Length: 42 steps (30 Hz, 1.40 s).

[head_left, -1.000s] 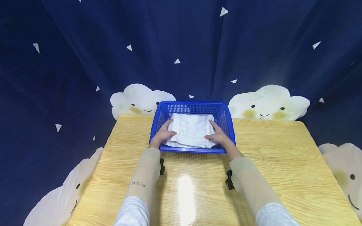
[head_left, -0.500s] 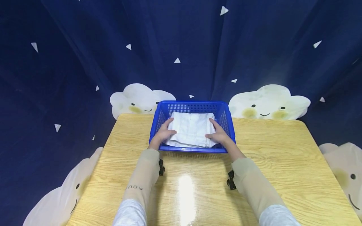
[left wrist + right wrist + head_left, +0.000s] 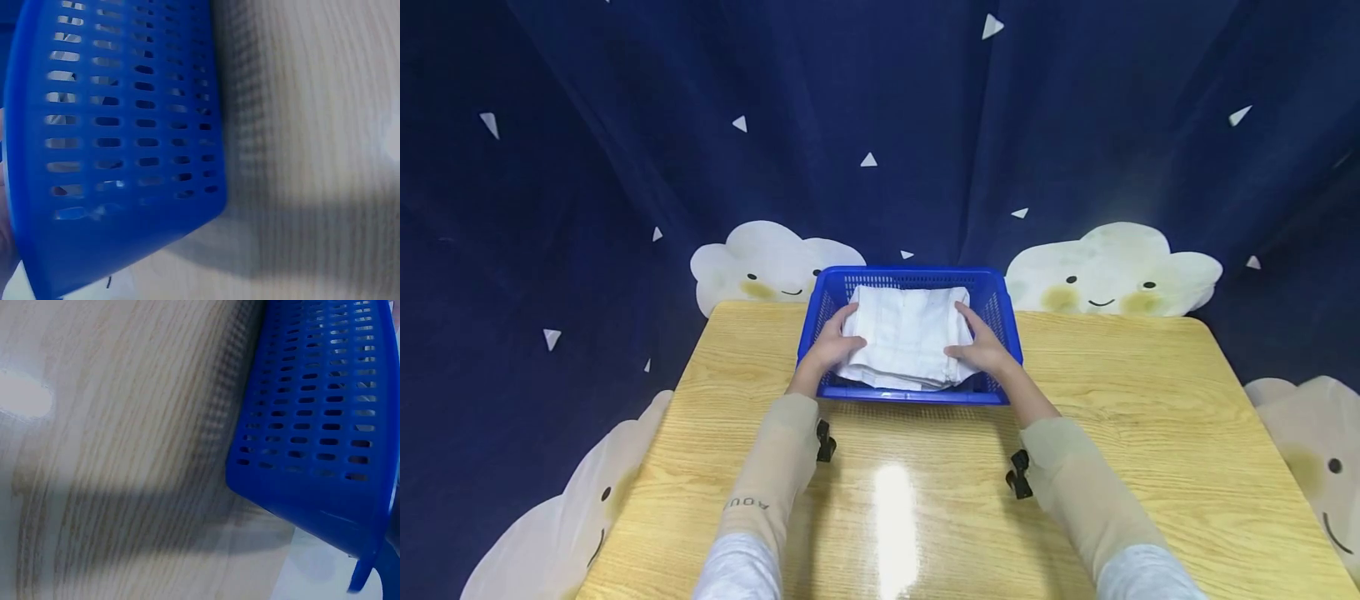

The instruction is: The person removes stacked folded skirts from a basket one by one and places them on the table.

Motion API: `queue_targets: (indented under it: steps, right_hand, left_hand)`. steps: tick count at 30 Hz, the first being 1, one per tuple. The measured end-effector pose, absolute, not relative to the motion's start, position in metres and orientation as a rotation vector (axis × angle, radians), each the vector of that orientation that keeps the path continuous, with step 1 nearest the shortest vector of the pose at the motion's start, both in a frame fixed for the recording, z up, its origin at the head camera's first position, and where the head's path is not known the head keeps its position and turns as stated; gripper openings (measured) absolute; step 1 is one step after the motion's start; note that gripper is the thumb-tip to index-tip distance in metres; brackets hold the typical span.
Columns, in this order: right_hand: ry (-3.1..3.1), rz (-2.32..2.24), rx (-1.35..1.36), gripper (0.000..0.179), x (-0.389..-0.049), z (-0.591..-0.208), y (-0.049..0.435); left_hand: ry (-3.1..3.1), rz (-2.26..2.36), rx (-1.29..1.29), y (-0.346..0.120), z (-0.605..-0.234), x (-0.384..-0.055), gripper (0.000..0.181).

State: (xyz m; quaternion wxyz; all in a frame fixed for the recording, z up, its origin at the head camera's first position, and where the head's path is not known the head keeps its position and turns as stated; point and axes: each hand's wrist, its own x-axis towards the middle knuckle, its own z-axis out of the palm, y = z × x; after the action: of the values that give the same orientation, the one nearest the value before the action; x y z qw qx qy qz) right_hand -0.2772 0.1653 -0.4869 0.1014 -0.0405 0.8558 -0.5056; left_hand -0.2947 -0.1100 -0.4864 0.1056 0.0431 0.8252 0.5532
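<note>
A folded white cloth (image 3: 904, 337) lies within the walls of a blue perforated plastic basket (image 3: 917, 397) in the head view. My left hand (image 3: 830, 344) grips the cloth's left side, thumb on top and fingers along the edge. On the opposite side my right hand (image 3: 985, 348) holds it the same way. The fingers' undersides are hidden by the cloth. Both wrist views mostly show the basket's front wall (image 3: 125, 234) from outside, with white cloth glimpsed through the slots; only a sliver of the left hand appears at the left wrist view's edge.
The basket stands at the far edge of a light wooden table (image 3: 1150, 433). Directly behind hangs a dark blue curtain (image 3: 917, 100) with white triangles and smiling clouds (image 3: 1112, 271). A bright light reflection lies on the tabletop in front of the basket.
Both hands have shifted slightly up in the head view with the cloth, whose far edge now sits nearer the basket's back rim. The basket has hardly moved.
</note>
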Motion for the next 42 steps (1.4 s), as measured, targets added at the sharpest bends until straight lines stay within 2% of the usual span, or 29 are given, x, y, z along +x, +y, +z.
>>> queue_targets:
  steps: [23,42]
  right_hand:
    - [2.503,-1.592,-0.174,0.084,-0.274,-0.448,0.167]
    - [2.427,-1.673,-0.197,0.084,-0.263,-0.428,0.163]
  left_hand:
    - [2.407,1.744,0.184,-0.110,-0.446,-0.292,0.074]
    - [2.358,1.810,0.177,-0.115,-0.421,-0.276,0.074]
